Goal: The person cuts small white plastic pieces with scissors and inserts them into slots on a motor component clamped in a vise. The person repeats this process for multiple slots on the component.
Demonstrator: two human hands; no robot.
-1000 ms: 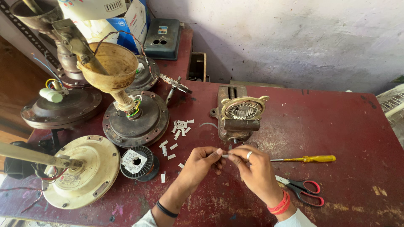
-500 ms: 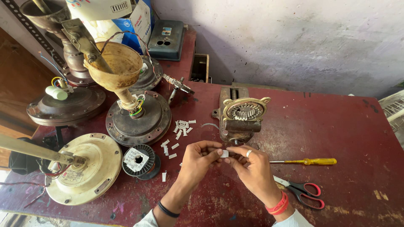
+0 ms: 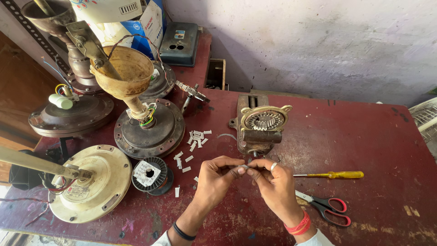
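Both hands meet over the red table [image 3: 364,136], just in front of the vise [image 3: 260,130]: the left hand [image 3: 217,180] and right hand [image 3: 273,184] each press thumb and forefinger together on a small pale strip [image 3: 245,167], pinching it from either end, probably so it stays taut and easy to work at eye level. The strip is short, thin and whitish, much like the cut white pieces [image 3: 193,141] scattered close by, which lie within easy reach of the left hand. The vise clamps a toothed metal ring, likely to keep it steady. A yellow screwdriver [image 3: 330,174] and red-handled scissors [image 3: 325,207] lie beside the right hand, and a wire spool [image 3: 150,174] sits left, near the fan motors [image 3: 148,125].
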